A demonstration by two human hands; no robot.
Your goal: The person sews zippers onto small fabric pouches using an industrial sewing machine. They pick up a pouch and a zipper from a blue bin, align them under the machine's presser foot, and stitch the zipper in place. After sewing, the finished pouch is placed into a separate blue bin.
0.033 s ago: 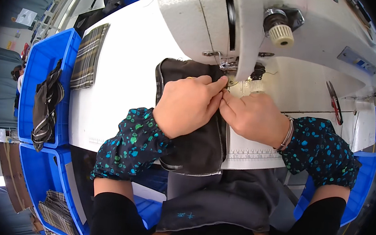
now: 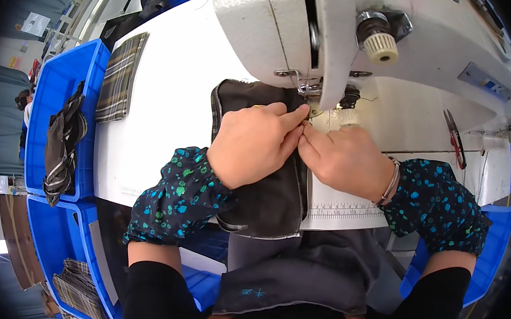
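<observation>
A dark brown fabric piece [image 2: 269, 207] with a zip along its left edge lies on the white sewing table, its near end reaching the table's front edge. My left hand [image 2: 248, 143] rests on top of it, index finger stretched close to the presser foot [image 2: 314, 91] and thumb pressed in at the right edge. From the right, my right hand [image 2: 348, 163] pinches that same edge, its fingertips meeting the left ones. The needle area of the white sewing machine [image 2: 255, 41] is just beyond my fingertips. What lies under my fingers is hidden.
Red-handled thread snips [image 2: 455, 140] lie right of the machine. Folded plaid cloth [image 2: 121, 77] is at the table's left. Two blue bins, an upper one [image 2: 89, 164] and a lower one [image 2: 104, 268], hold fabric. A printed ruler scale [image 2: 349, 211] runs along the front edge.
</observation>
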